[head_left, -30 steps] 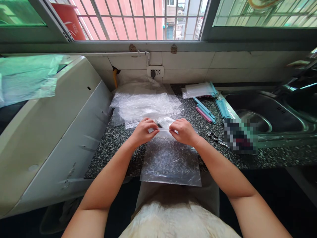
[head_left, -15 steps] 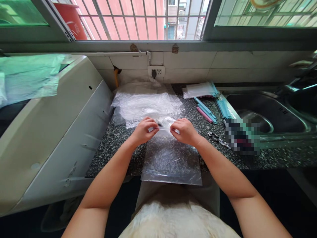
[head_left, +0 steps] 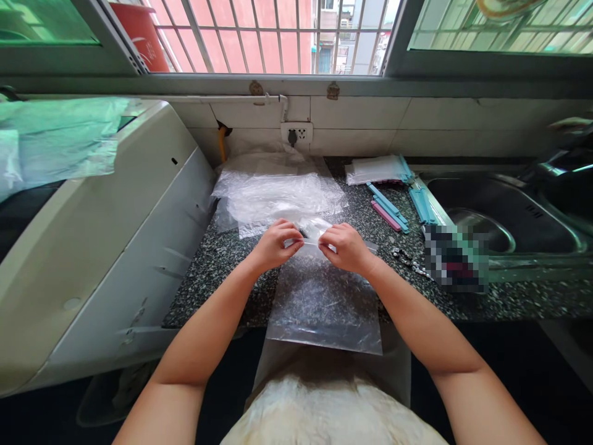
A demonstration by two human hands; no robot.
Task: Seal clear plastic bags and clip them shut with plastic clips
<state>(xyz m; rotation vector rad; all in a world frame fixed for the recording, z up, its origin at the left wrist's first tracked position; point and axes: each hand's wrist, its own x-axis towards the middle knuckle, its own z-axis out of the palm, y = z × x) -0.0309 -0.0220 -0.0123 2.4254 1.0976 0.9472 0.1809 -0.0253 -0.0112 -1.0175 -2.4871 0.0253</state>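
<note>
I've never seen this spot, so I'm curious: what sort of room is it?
Most likely a kitchen: a metal sink is set into a speckled counter, with a tiled wall behind.

bag: clr plstc, glossy | counter: smth stone-look | sink: shiny mtl

Center frame: left hand and right hand both pinch the upper edge of a flat clear plastic bag. Pile of clear plastic sheeting just above, thin blue and pink plastic strips right of center, stainless-steel sink far right.
</note>
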